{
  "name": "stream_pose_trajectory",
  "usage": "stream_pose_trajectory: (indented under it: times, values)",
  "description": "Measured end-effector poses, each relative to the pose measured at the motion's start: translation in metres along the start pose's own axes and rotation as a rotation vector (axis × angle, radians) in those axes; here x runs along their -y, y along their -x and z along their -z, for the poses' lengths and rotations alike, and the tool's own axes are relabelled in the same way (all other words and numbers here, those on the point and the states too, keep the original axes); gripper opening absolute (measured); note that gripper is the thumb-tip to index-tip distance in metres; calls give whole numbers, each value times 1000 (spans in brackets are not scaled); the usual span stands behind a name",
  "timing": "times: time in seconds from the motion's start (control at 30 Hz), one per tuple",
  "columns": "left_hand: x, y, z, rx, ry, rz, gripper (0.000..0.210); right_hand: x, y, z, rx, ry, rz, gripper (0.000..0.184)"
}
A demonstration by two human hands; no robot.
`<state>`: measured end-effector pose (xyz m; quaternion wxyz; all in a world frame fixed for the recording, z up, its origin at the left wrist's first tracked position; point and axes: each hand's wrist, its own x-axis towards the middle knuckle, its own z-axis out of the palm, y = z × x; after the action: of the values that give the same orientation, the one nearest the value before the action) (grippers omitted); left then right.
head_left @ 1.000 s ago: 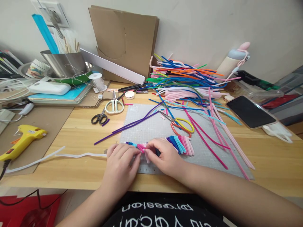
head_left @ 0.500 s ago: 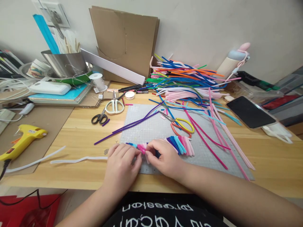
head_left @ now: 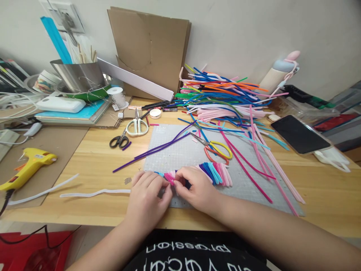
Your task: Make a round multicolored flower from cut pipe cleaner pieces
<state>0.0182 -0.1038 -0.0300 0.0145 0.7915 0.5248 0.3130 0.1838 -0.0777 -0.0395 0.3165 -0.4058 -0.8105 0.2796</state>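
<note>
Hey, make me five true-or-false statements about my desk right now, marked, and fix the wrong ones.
1. My right hand pinches a bright pink strip. True.
2. The yellow glue gun lies at the desk's right end. False: the yellow glue gun lies at the left.
3. The yellow-and-orange scissors lie on the grey mat. True.
4. The phone shows a lit screen. False: the phone's screen is dark.
5. My left hand is near the bright pink strip. True.
</note>
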Motion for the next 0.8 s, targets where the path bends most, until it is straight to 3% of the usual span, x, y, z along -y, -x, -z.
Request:
stream_pose_trajectory:
  times: [0.27, 0.57, 0.7, 0.8]
  values:
    - [-2, 1, -1, 47, -62, 53, 18, 1, 1, 2, 10, 3, 26, 9]
    - [1, -1, 1, 44, 25, 44, 14, 3, 1, 5, 57, -49, 37, 8]
    - [2, 0, 3, 64, 60, 37, 12, 1, -1, 5, 22, -116, -43, 5]
    - [4, 1, 3, 72, 67, 32, 12, -1, -3, 5, 67, -88, -4, 10]
